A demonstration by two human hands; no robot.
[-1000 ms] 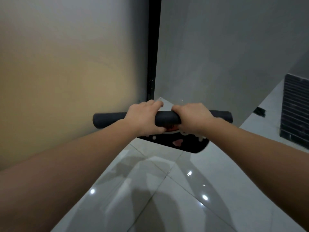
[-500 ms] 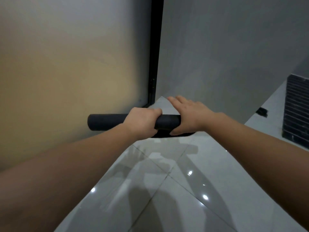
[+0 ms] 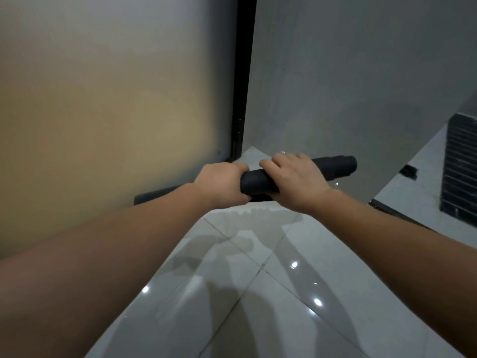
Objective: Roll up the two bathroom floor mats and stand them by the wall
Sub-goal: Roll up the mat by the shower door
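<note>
A dark grey floor mat (image 3: 335, 165), rolled into a tight tube, is held in the air above the tiled floor, near the corner of the room. The roll tilts, its right end higher than its left end, which sticks out behind my left forearm. My left hand (image 3: 220, 183) grips the roll from above near its middle. My right hand (image 3: 294, 179) lies over the roll just to the right, fingers curled around it. A second mat, dark and ribbed (image 3: 459, 171), lies flat on the floor at the far right.
A frosted glass panel (image 3: 116, 99) with a black frame (image 3: 242, 78) stands on the left. A grey wall (image 3: 361, 73) runs behind the roll. Glossy white floor tiles (image 3: 245, 293) lie below my arms. A dark threshold strip (image 3: 402, 213) crosses the floor at right.
The last hanging flap of the mat has been wound in. The roll has tilted, its right end rising, and my right hand has closed around it.
</note>
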